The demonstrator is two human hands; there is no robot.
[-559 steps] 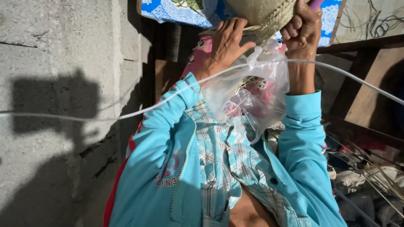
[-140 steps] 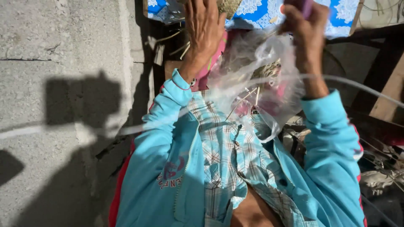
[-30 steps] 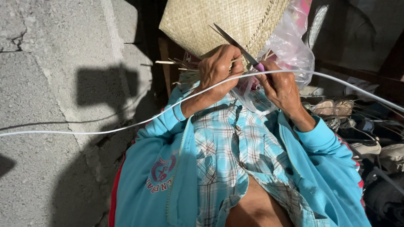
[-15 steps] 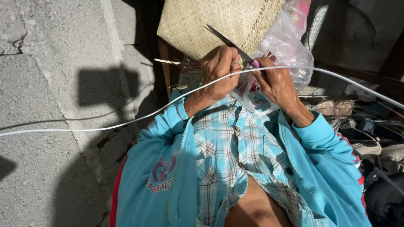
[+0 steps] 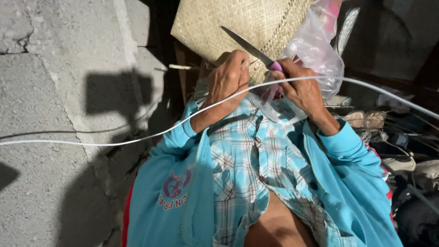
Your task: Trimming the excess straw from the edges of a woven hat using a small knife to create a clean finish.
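Steel knife (image 5: 247,45) blade slants up-left from right hand (image 5: 299,87).

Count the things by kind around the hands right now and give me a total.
Woven straw bag: 1
Knife, purple handle, held in the right hand: 1
Clear plastic bag: 1
White cord running in front of the left hand: 1
Total: 4
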